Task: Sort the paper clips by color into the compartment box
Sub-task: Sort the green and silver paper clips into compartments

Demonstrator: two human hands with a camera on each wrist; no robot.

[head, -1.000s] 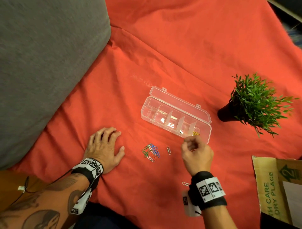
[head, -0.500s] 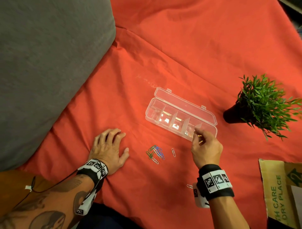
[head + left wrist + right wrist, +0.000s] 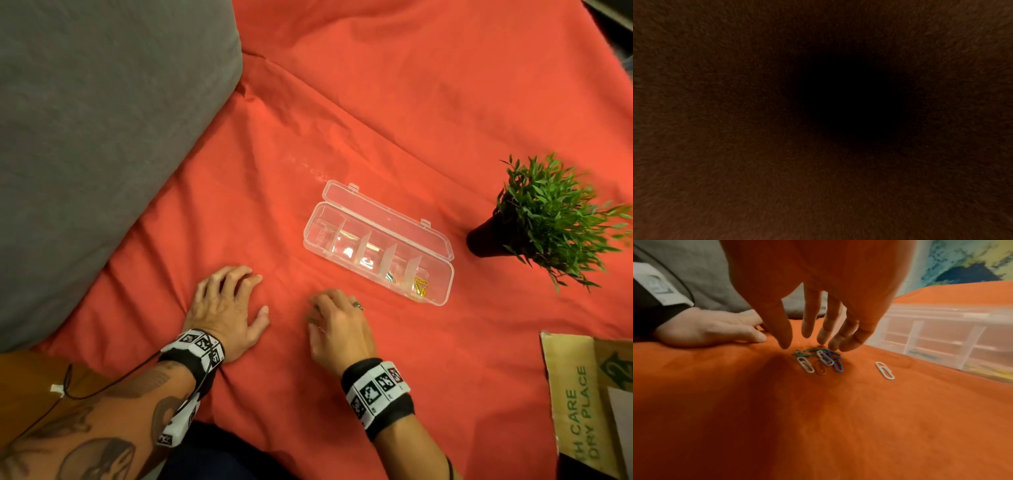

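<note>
The clear compartment box (image 3: 310, 236) lies with its lid back on the red cloth; yellow clips (image 3: 420, 286) fill its right end cell and a green clip (image 3: 390, 277) lies in the cell beside it. My right hand (image 3: 807, 344) hovers just over a small pile of green, blue, white and orange paper clips (image 3: 819, 361), fingers spread and pointing down, holding nothing. One white clip (image 3: 885, 370) lies apart to the pile's right. In the head view my right hand (image 3: 318, 308) covers the pile. My left hand (image 3: 226, 305) rests flat on the cloth. The left wrist view is dark.
A large grey cushion (image 3: 85, 137) fills the left side. A small potted plant (image 3: 548, 219) stands right of the box. A cardboard carton (image 3: 582, 394) sits at the lower right edge.
My right hand has left the box's right end and come back left and down over the clip pile. Its fingers, pinched before, are now spread. The left hand has stayed put.
</note>
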